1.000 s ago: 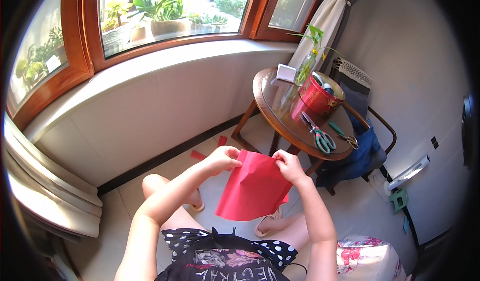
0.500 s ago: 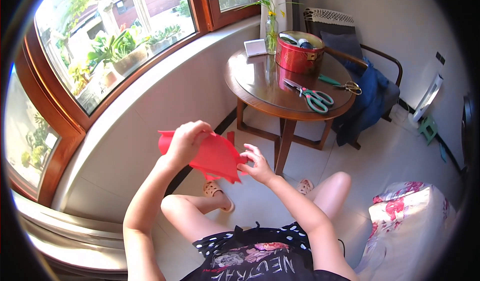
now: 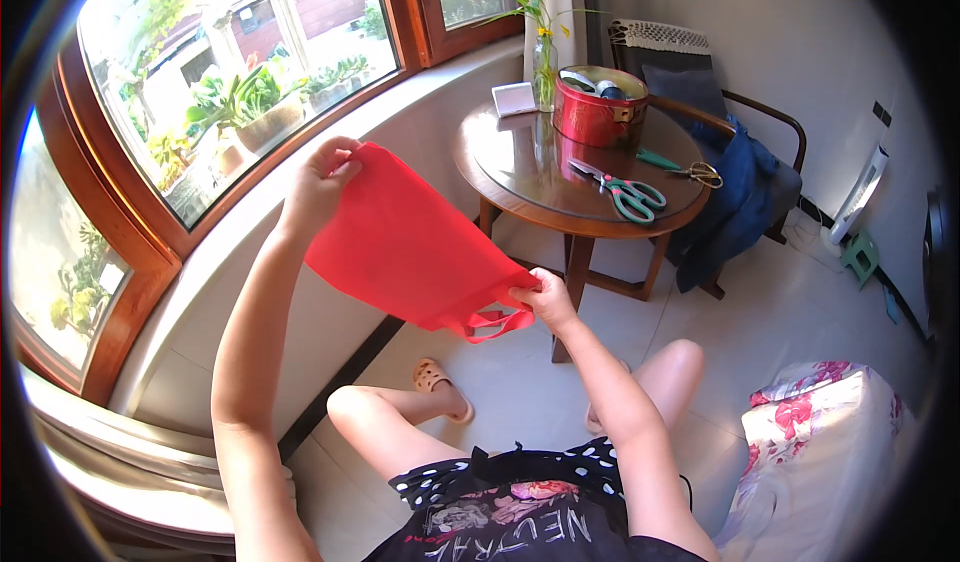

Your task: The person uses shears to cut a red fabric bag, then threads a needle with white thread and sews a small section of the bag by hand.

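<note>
A red cloth bag point(image 3: 405, 242) with loop handles is stretched out flat in the air in front of me, slanting down from left to right. My left hand point(image 3: 322, 184) pinches its upper left corner, close to the windowsill. At the handle end, my right hand point(image 3: 548, 300) grips the bag's right corner between thumb and fingers. One handle loop hangs loose beside the right fingers. On the round table beyond lie green-handled scissors point(image 3: 632, 200) with open blades.
On the round wooden table point(image 3: 510, 177) stand a red tin point(image 3: 600, 120) with things inside, a glass vase point(image 3: 543, 72) with a plant, and a small white box point(image 3: 514, 99). A chair point(image 3: 690, 92) with blue cloth is behind. A flower-patterned cover point(image 3: 815, 442) is at my right.
The bag has gone from bunched and folded to spread out. My left hand has moved up and left with one corner, my right hand slightly right and up with the other.
</note>
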Available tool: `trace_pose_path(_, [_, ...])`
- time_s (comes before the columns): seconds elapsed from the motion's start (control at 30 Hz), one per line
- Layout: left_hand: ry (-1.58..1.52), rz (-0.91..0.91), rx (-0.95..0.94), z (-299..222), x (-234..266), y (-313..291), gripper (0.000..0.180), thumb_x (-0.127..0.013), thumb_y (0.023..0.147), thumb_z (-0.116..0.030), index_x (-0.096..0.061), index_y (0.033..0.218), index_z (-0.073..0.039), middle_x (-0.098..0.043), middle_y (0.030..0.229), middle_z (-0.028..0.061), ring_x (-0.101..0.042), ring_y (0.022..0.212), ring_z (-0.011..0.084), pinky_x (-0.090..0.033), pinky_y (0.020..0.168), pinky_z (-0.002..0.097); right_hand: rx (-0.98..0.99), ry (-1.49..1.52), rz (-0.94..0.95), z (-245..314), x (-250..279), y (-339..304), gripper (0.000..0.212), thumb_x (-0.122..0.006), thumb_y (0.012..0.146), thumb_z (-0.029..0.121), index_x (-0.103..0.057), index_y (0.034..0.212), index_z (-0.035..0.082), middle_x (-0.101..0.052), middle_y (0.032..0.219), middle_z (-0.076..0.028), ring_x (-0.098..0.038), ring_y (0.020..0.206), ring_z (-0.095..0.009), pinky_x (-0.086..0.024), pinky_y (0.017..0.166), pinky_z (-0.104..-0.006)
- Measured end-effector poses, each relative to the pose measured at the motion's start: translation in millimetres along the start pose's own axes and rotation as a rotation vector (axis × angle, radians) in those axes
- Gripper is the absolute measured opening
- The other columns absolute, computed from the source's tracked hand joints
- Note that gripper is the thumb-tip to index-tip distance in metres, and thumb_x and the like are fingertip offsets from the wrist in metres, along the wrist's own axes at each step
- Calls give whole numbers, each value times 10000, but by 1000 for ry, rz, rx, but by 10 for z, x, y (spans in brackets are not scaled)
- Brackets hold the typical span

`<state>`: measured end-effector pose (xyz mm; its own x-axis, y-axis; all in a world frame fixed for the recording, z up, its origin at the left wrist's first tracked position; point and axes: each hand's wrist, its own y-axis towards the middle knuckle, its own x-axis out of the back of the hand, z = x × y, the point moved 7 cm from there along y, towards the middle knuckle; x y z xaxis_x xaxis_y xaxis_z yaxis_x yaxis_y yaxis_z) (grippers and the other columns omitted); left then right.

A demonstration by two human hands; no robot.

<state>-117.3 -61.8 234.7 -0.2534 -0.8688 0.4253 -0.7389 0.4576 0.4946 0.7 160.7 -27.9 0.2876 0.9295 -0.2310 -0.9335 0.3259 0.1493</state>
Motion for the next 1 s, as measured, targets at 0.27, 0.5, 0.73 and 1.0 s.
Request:
trace_pose_path(0.27, [-226, 63, -3, -47, 44, 24, 125, -515, 763, 19, -529, 866, -51, -564, 773, 5, -507, 717, 59, -411, 659, 187, -30, 153, 14, 200, -44, 84, 238, -622, 719, 92, -434, 864, 76, -551, 813, -47, -513, 665, -83, -399, 560, -182])
trace_pose_path(0.5, [-201, -25, -34, -56, 280, 38, 150, -507, 770, 15, -533, 902, -51, -564, 795, 7, -514, 741, 66, -413, 677, 186, -46, 441, -1, 251, -339, 105, 252, -621, 725, 88, -419, 877, 82, -558, 779, -37, -534, 650, -100, -444, 555, -215])
trace_pose_path(0.73, [-272, -112, -45, -96, 370, -23, 141, -503, 778, 9, -540, 896, -60, -568, 798, 15, -523, 725, 67, -423, 653, 188, 76, 195, -53, 298, -388, 109, 96, -611, 742, 113, -544, 765, 49, -582, 747, -26, -518, 633, -75, -425, 581, -200])
trace_pose_path(1.0, [-168, -131, -87, -229, 362, -50, 130, -506, 771, 4, -552, 867, -70, -563, 761, 6, -515, 694, 62, -417, 618, 183, 356, -241, -386, 586, -177, 1, 100, -549, 769, 106, -506, 735, 22, -562, 647, -62, -517, 583, -107, -422, 538, -250])
